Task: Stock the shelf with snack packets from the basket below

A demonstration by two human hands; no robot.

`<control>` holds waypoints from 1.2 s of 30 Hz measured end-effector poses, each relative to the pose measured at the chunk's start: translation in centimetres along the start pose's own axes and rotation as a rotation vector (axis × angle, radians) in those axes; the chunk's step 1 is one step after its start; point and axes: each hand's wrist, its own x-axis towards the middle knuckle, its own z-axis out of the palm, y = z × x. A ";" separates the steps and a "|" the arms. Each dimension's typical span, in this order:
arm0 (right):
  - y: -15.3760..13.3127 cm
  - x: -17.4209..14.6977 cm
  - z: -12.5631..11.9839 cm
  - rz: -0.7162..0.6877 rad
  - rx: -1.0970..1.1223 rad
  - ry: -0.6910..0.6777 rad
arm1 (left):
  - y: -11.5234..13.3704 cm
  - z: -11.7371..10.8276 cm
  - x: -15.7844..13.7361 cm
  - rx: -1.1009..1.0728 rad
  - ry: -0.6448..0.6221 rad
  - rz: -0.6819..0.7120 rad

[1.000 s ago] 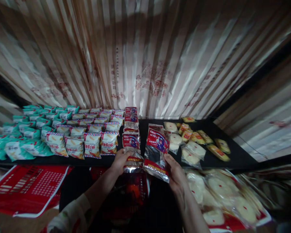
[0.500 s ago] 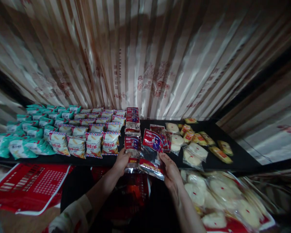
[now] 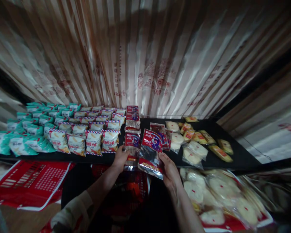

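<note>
My right hand point(image 3: 170, 168) pinches the right edge of a red-and-silver foil packet point(image 3: 149, 155), tilted and lifted over the table's front edge. To its left lies another red-and-silver packet point(image 3: 132, 147), at the front of a column of the same kind. My left hand point(image 3: 121, 158) is closed at that packet's left edge, thumb on top, fingers partly hidden. Behind it are more red packets point(image 3: 132, 117). A few loose red packets point(image 3: 158, 130) lie to the right, partly covered by the one in my right hand.
Rows of white snack bags point(image 3: 94, 142) and teal bags point(image 3: 21, 144) fill the left of the black table point(image 3: 242, 155). On the right are yellow packets point(image 3: 220, 152) and round pale packs point(image 3: 195, 152). Below lie bagged pale rounds point(image 3: 223, 191) and a red printed sheet point(image 3: 36, 181). Striped curtain point(image 3: 135, 64) hangs behind.
My left hand has shifted slightly left and up along the front packet's edge. The packet in my right hand has barely moved. The view has tilted slightly.
</note>
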 end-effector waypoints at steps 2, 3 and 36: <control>0.0 0.0 0.3 -0.002 -0.014 -0.001 | -0.2 -0.2 0.1 0.071 0.002 0.021; 0.0 0.0 0.4 -0.008 -0.020 -0.001 | -0.2 -0.3 0.2 0.113 0.002 0.033; 3.2 7.8 5.8 -0.313 -0.659 -0.076 | -1.5 -2.0 -1.2 0.726 0.091 0.240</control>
